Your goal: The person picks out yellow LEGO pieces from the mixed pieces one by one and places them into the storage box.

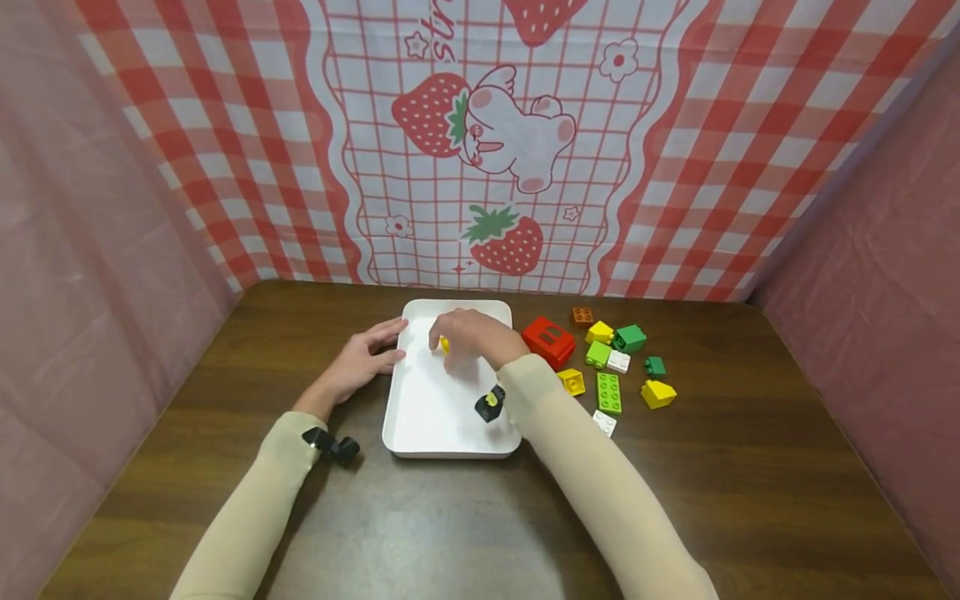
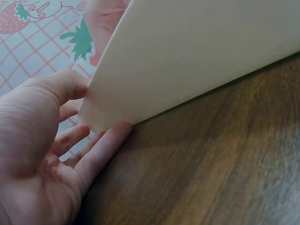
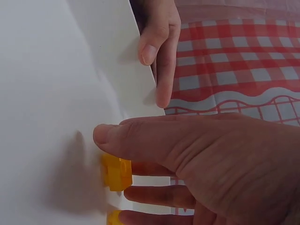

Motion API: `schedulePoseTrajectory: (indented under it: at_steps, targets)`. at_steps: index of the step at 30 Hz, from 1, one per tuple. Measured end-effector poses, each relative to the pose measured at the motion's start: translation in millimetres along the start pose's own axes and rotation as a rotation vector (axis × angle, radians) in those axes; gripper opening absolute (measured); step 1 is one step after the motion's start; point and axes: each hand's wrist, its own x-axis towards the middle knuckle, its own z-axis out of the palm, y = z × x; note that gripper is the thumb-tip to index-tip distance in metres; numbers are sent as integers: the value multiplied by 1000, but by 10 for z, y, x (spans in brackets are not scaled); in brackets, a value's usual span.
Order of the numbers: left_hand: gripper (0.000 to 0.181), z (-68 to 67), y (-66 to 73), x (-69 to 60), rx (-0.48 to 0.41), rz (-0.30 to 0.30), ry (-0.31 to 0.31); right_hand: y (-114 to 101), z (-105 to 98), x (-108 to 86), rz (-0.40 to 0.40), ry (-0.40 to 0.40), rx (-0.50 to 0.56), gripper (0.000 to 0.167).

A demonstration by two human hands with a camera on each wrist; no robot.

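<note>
My right hand (image 1: 474, 337) reaches down into the white tray (image 1: 431, 429) near its far end. Its thumb and fingers pinch a yellow toy brick (image 3: 117, 172), mostly covered by the hand in the head view. A second bit of yellow (image 3: 114, 217) shows beside the lower fingertip in the right wrist view; its shape is cut off. My left hand (image 1: 362, 362) rests against the tray's left side, fingers extended. In the left wrist view, its thumb and fingertips touch the outer wall (image 2: 154, 70) near a corner.
Right of the tray lie a red block with slots (image 1: 549, 341), a long light-green brick (image 1: 609, 393), a yellow sloped brick (image 1: 658, 394), a brown brick (image 1: 582, 316) and several other bricks. A strawberry-patterned cloth (image 1: 517, 242) hangs behind the wooden table (image 1: 750, 467).
</note>
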Motion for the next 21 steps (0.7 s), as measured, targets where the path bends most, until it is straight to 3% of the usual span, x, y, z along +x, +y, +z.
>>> schedulePoseTrajectory:
  at_steps: [21]
  targets:
    - [64, -5, 21, 4, 15, -11, 2, -40, -235, -110, 3, 22, -25, 47]
